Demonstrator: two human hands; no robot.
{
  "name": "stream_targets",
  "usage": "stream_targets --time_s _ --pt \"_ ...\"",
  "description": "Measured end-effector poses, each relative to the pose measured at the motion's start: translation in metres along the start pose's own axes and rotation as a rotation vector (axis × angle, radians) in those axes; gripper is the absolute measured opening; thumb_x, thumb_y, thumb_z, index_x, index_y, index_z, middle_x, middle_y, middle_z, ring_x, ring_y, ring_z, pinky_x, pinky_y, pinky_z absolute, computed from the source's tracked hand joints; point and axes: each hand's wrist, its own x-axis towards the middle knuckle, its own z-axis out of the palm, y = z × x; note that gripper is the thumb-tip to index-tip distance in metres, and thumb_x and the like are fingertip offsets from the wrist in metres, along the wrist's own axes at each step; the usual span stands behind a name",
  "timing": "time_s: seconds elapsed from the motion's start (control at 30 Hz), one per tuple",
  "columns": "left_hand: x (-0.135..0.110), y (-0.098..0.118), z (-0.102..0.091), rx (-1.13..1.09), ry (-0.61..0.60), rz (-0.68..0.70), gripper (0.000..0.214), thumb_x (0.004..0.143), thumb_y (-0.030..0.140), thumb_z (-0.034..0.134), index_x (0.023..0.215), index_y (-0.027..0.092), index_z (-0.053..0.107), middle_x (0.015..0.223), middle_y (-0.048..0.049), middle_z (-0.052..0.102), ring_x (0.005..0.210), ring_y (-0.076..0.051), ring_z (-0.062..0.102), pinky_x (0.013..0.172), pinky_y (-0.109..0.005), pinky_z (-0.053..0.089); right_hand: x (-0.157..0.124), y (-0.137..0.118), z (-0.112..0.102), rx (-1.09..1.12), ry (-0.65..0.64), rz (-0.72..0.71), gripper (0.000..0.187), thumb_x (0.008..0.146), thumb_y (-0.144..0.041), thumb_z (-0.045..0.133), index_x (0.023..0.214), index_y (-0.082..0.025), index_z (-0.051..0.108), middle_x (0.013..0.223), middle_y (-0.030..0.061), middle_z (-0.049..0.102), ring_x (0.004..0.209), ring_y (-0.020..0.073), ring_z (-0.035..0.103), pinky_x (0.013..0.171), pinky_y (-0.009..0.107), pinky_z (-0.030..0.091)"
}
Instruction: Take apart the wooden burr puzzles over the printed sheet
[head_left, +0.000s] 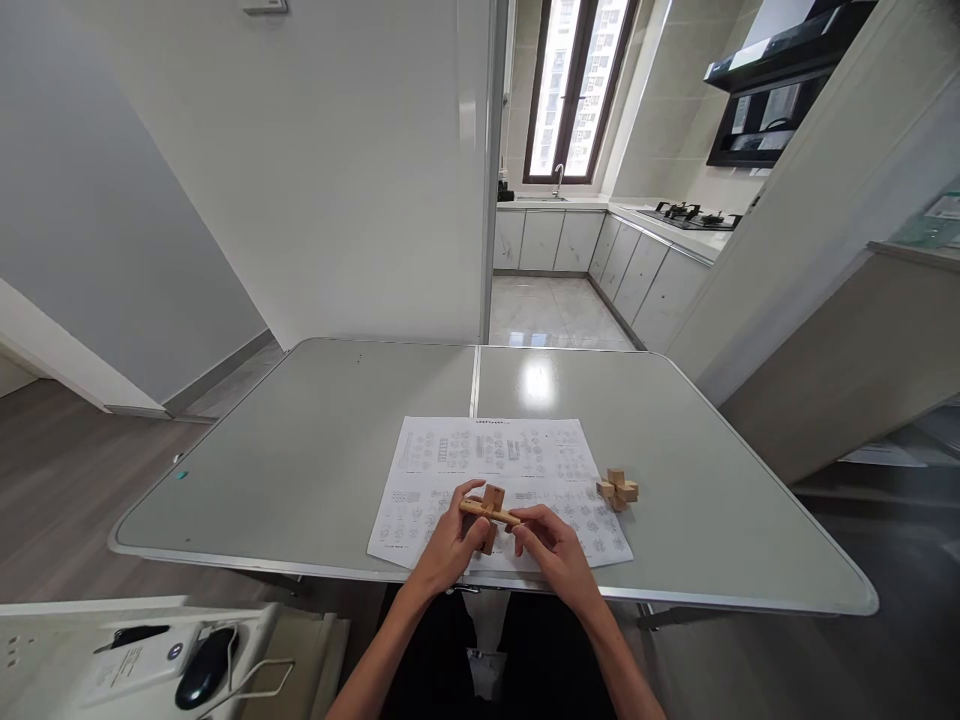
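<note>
Between my two hands is a wooden interlocking puzzle, made of a long light stick crossed by darker brown pieces. My left hand grips its left side, thumb below and fingers behind. On the other side, the fingertips of my right hand pinch the right end of the light stick. Both hands are over a printed sheet covered in small puzzle diagrams, lying on the grey-green table. A second wooden burr puzzle, put together as a cross shape, sits at the sheet's right edge.
Small teal and white bits lie near the table's left edge. At lower left, a white cabinet top carries a black computer mouse and a white box. Beyond the table, a doorway opens onto a kitchen with a stove.
</note>
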Motion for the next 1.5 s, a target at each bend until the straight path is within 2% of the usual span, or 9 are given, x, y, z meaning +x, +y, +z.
stream_targets --time_s 0.23,0.33,0.4,0.47,0.6,0.8,0.97,1.17,1.5 --pt "0.001 0.000 0.000 -0.035 0.020 -0.010 0.072 0.092 0.070 0.054 0.146 0.024 0.039 0.114 -0.0094 0.068 0.097 -0.027 0.065 0.091 -0.042 0.048 0.000 0.000 -0.001 -0.019 -0.010 0.013 0.034 0.096 -0.051 0.063 0.111 -0.021 0.068 0.067 -0.0009 0.065 0.063 0.0170 0.058 0.061 0.029 0.043" --pt "0.002 -0.002 0.000 -0.083 0.048 -0.023 0.071 0.093 0.070 0.051 0.146 0.024 0.040 0.115 -0.0094 0.068 0.099 -0.028 0.065 0.093 -0.043 0.048 0.001 -0.004 0.001 0.008 -0.003 0.014 0.034 0.095 -0.050 0.065 0.115 -0.022 0.063 0.082 0.0017 0.071 0.065 0.0167 0.062 0.063 0.030 0.046" --pt "0.002 -0.003 -0.001 -0.126 0.079 -0.029 0.069 0.096 0.069 0.048 0.147 0.024 0.038 0.120 -0.0105 0.067 0.106 -0.028 0.064 0.097 -0.044 0.046 0.002 -0.007 0.002 0.007 -0.012 0.012 0.030 0.093 -0.048 0.067 0.110 -0.023 0.062 0.093 0.0036 0.073 0.065 0.0161 0.063 0.063 0.029 0.048" --pt "0.002 -0.004 -0.001 -0.163 0.089 -0.029 0.069 0.097 0.068 0.047 0.149 0.024 0.034 0.126 -0.0113 0.066 0.113 -0.029 0.062 0.101 -0.045 0.044 0.003 -0.010 0.004 -0.053 -0.052 0.013 0.025 0.092 -0.046 0.069 0.101 -0.023 0.064 0.090 0.0026 0.073 0.065 0.0158 0.062 0.061 0.028 0.046" --pt "0.002 -0.005 -0.001 -0.215 0.036 -0.019 0.073 0.097 0.066 0.050 0.153 0.026 0.024 0.127 -0.0113 0.068 0.114 -0.029 0.065 0.104 -0.046 0.044 0.004 -0.016 0.009 -0.234 -0.141 -0.021 0.020 0.092 -0.043 0.070 0.095 -0.023 0.072 0.083 0.0009 0.070 0.065 0.0155 0.059 0.059 0.026 0.042" --pt "0.001 -0.001 0.001 -0.254 -0.056 0.026 0.084 0.095 0.065 0.056 0.156 0.028 0.013 0.139 -0.0152 0.062 0.126 -0.030 0.062 0.111 -0.050 0.042 0.006 -0.016 0.016 -0.382 -0.147 -0.134 0.021 0.095 -0.041 0.065 0.092 -0.023 0.075 0.091 0.0029 0.072 0.067 0.0162 0.058 0.064 0.028 0.043" --pt "0.004 0.000 0.003 -0.147 -0.021 0.035 0.089 0.087 0.058 0.071 0.154 0.027 0.020 0.142 -0.0160 0.060 0.127 -0.031 0.060 0.111 -0.050 0.041 0.007 -0.011 0.015 -0.367 -0.152 -0.164 0.030 0.101 -0.043 0.057 0.088 -0.022 0.073 0.075 0.0026 0.067 0.065 0.0181 0.055 0.061 0.028 0.037" --pt "0.008 0.003 0.020 -0.164 0.043 0.044 0.075 0.086 0.048 0.075 0.143 0.030 0.030 0.135 -0.0106 0.064 0.120 -0.028 0.064 0.110 -0.049 0.042 0.008 -0.011 0.009 -0.285 -0.159 -0.140 0.035 0.100 -0.047 0.054 0.088 -0.020 0.072 0.072 0.0014 0.064 0.063 0.0171 0.052 0.060 0.027 0.038" --pt "0.013 0.018 0.036 -0.174 0.085 -0.032 0.071 0.077 0.039 0.083 0.136 0.027 0.044 0.136 -0.0119 0.065 0.124 -0.030 0.063 0.108 -0.046 0.046 0.008 -0.021 0.004 -0.066 -0.179 -0.159 0.035 0.101 -0.047 0.051 0.111 -0.023 0.075 0.101 0.0080 0.074 0.095 0.0280 0.065 0.090 0.039 0.052"
